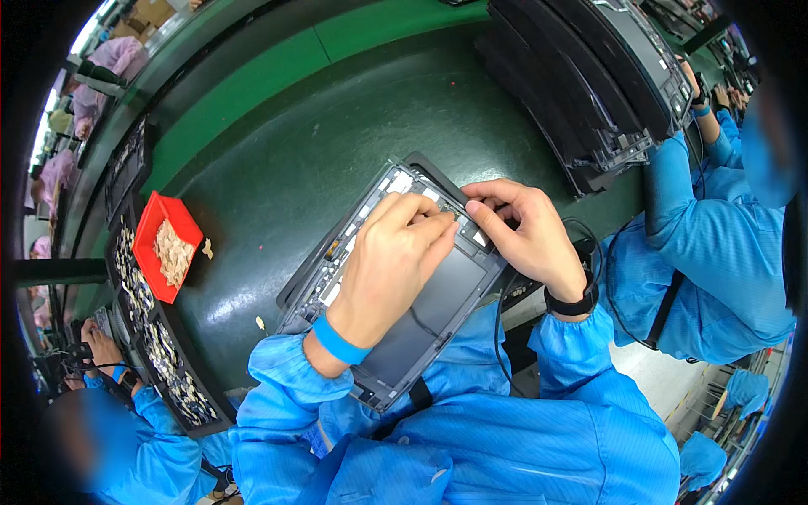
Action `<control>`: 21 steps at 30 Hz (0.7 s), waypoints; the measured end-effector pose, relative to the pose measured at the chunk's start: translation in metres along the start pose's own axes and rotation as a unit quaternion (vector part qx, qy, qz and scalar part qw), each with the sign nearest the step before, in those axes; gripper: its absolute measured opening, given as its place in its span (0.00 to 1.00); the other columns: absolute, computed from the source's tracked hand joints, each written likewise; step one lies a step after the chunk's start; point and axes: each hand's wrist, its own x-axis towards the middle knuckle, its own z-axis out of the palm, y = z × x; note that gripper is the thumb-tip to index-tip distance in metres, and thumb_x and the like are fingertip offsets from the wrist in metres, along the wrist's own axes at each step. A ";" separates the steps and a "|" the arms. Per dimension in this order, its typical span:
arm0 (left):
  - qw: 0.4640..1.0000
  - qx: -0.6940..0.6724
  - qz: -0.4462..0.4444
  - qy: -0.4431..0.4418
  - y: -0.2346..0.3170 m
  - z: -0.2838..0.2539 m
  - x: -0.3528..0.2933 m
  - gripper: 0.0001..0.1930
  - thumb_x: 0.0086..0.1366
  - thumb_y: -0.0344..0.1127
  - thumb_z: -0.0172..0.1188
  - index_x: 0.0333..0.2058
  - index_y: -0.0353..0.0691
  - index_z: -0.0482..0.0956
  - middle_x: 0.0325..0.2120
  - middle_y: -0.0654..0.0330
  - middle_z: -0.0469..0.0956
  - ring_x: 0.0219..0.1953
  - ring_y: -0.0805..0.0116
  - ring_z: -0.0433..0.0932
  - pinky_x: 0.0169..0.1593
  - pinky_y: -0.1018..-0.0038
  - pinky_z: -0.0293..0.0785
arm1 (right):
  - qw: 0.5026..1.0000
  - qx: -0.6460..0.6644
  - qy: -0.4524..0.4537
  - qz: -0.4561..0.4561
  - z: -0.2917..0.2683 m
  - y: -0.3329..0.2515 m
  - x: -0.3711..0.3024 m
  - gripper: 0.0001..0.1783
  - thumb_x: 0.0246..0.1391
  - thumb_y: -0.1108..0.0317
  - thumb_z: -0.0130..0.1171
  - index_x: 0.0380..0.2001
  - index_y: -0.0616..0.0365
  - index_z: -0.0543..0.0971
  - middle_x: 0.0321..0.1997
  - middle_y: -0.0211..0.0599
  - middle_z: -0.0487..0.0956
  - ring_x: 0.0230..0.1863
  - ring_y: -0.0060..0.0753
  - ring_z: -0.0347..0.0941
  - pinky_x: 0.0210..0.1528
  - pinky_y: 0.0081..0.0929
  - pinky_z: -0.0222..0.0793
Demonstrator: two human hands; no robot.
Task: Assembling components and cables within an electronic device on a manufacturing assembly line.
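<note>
Mid-frame, the left hand (391,244) covers part of the flat device (421,328), the right hand (532,234) at its upper-right edge; whether either grip pinches anything, I cannot tell. Green tabletop (353,126) stretches above.

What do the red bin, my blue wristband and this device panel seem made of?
The red bin looks like smooth plastic: even colour, moulded walls. The blue wristband, showing no shine, may be matte fabric or silicone. The device panel seems satin grey metal or plastic, given its flat, faintly reflective surface.
</note>
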 end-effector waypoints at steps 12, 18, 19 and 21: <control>0.990 0.101 0.096 0.032 -0.004 0.003 -0.005 0.09 0.59 0.32 0.70 0.39 0.44 0.90 0.40 0.65 0.82 0.45 0.66 0.78 0.49 0.64 0.64 | 0.998 -0.009 0.017 -0.058 0.003 0.001 0.000 0.14 0.64 0.69 0.62 0.48 0.67 0.84 0.35 0.44 0.83 0.31 0.31 0.78 0.34 0.27 0.72; 0.974 0.223 0.032 -0.029 0.022 -0.004 -0.013 0.33 0.59 0.60 0.68 0.54 0.40 0.84 0.67 0.49 0.70 0.73 0.50 0.61 0.75 0.45 0.47 | 0.996 -0.008 0.031 -0.081 0.004 0.000 -0.001 0.14 0.64 0.68 0.61 0.47 0.67 0.84 0.35 0.47 0.82 0.33 0.37 0.79 0.35 0.31 0.73; 0.974 0.224 0.031 -0.025 0.027 -0.004 -0.023 0.33 0.59 0.60 0.68 0.54 0.40 0.84 0.67 0.49 0.70 0.73 0.50 0.61 0.75 0.45 0.47 | 0.995 -0.069 0.039 -0.066 0.004 -0.012 -0.005 0.14 0.65 0.67 0.61 0.47 0.67 0.84 0.36 0.48 0.82 0.34 0.42 0.80 0.38 0.33 0.74; 0.979 0.165 0.001 -0.120 0.037 -0.001 -0.046 0.46 0.58 0.59 0.70 0.65 0.28 0.71 0.70 0.40 0.64 0.77 0.47 0.54 0.76 0.43 0.45 | 0.985 -0.144 0.069 -0.059 0.010 -0.020 -0.014 0.15 0.64 0.65 0.61 0.47 0.66 0.83 0.38 0.52 0.81 0.40 0.56 0.79 0.45 0.42 0.74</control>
